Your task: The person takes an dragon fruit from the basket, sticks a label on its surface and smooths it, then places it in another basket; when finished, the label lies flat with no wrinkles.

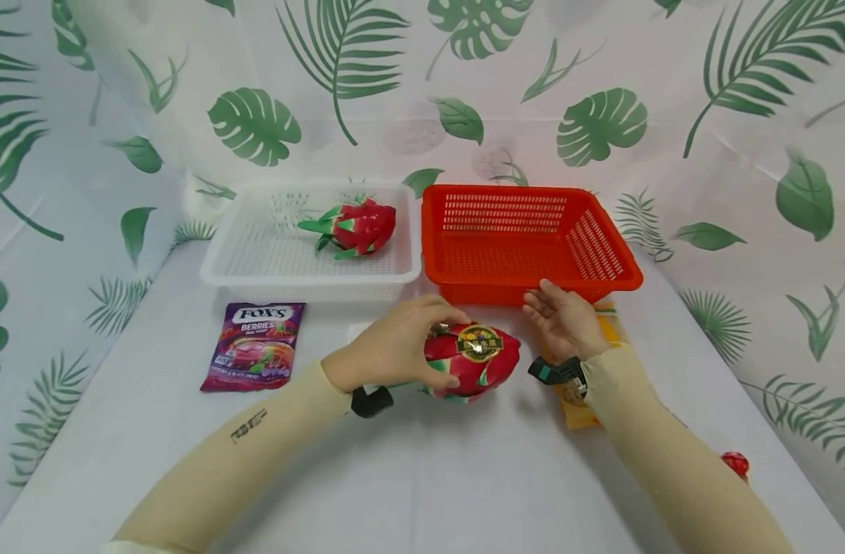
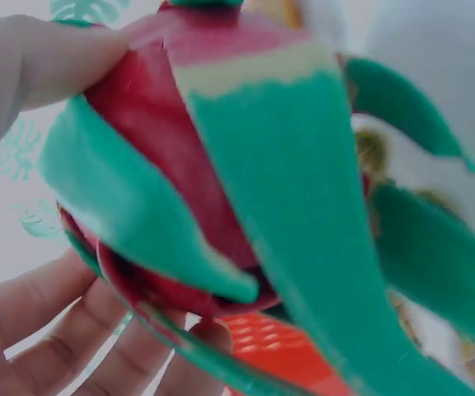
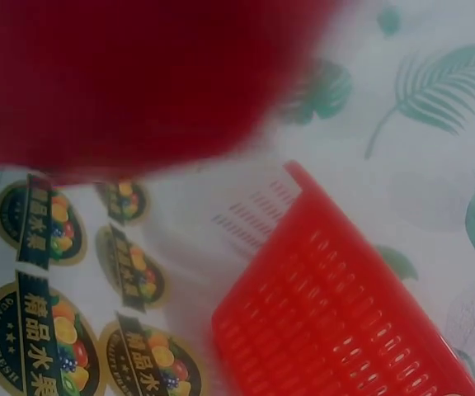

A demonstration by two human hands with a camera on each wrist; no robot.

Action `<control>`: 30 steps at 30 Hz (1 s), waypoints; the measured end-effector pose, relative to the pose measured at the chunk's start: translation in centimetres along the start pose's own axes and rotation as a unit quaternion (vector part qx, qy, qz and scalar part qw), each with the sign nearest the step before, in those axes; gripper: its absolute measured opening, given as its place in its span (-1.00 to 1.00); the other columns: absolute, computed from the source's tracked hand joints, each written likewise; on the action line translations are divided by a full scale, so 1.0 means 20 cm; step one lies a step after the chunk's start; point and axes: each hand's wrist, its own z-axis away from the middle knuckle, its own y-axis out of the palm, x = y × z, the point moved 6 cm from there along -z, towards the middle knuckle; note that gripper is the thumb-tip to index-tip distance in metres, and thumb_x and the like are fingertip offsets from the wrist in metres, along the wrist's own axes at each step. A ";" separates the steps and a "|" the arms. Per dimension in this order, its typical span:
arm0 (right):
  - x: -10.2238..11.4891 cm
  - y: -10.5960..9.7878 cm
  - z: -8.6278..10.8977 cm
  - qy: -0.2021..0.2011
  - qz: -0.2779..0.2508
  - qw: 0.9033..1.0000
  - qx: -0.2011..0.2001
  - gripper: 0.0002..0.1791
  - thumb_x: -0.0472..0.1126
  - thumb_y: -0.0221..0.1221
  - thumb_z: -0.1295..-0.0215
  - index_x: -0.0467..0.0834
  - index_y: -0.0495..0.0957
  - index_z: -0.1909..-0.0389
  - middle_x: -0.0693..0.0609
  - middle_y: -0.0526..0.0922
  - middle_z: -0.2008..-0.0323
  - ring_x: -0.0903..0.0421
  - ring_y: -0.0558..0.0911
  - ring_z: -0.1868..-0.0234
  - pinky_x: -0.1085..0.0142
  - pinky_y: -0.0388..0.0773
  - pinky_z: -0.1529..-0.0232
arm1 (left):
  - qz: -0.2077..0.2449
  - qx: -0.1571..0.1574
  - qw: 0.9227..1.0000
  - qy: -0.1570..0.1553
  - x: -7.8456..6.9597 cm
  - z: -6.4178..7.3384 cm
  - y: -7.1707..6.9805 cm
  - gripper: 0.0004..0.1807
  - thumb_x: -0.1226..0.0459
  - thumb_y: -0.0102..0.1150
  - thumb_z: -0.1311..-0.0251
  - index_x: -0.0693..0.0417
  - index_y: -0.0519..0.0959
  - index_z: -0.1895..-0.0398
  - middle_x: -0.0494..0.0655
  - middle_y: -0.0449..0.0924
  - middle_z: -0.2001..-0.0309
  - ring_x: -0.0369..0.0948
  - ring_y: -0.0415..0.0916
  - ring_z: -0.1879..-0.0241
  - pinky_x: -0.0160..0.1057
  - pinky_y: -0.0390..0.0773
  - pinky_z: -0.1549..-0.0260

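Note:
My left hand (image 1: 402,342) grips a red dragon fruit (image 1: 500,362) with green-tipped scales, thumb on one side and fingers on the other. A round gold-and-black fruit sticker (image 1: 479,343) is on its upper side. The left wrist view shows the thumb pressed to the skin beside long green scales (image 2: 287,165). My right hand (image 1: 564,319) is just right of the fruit, near the red basket's front rim, its fingers loosely bent with nothing visible in them. A sheet of matching stickers (image 3: 44,338) shows in the right wrist view; the head view mostly hides it.
The red basket (image 1: 526,289) stands at the back. Beside it, a white basket (image 1: 312,281) holds another dragon fruit (image 1: 367,227). A purple candy bag (image 1: 256,346) lies left. A yellow packet (image 1: 582,415) lies partly under my right wrist; a small red object (image 1: 736,464) is at right.

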 end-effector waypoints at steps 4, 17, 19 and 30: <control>-0.01 0.01 0.00 0.001 0.001 1.000 0.009 -0.86 -0.12 0.22 -0.47 -0.11 0.64 0.17 0.05 0.77 0.33 0.15 0.67 0.21 0.39 0.70 0.09 | -0.016 -0.034 0.999 0.008 -0.03 -0.12 -0.15 -0.20 0.04 0.64 0.03 -0.01 0.54 -0.32 -0.14 0.54 -0.16 -0.24 0.45 -0.13 -0.28 0.70 -0.02; -0.02 -0.02 0.00 0.009 0.017 1.000 -0.006 -0.85 -0.07 0.22 -0.48 -0.06 0.56 0.24 0.11 0.69 0.34 0.18 0.56 0.24 0.41 0.63 0.07 | -0.041 -0.073 0.996 -0.031 -0.02 -0.56 -0.36 -0.16 0.04 0.59 -0.06 -0.08 0.46 -0.44 -0.12 0.48 -0.36 -0.17 0.38 -0.32 -0.18 0.58 -0.28; -0.02 -0.02 0.00 0.009 0.022 1.000 -0.008 -0.84 -0.06 0.24 -0.45 -0.06 0.54 0.23 0.11 0.71 0.33 0.18 0.53 0.25 0.41 0.61 0.09 | -0.049 -0.068 0.996 -0.038 -0.01 -0.62 -0.35 -0.16 0.05 0.59 -0.07 -0.09 0.46 -0.45 -0.12 0.46 -0.39 -0.17 0.39 -0.33 -0.19 0.57 -0.29; -0.01 -0.03 0.01 0.007 0.041 0.999 -0.020 -0.71 -0.04 0.28 -0.41 -0.03 0.38 0.06 0.14 0.76 0.28 0.17 0.50 0.27 0.42 0.58 0.13 | -0.103 -0.049 0.992 -0.048 0.02 -0.94 -0.30 -0.19 0.10 0.56 -0.08 -0.08 0.46 -0.44 -0.15 0.45 -0.40 -0.20 0.39 -0.31 -0.27 0.55 -0.28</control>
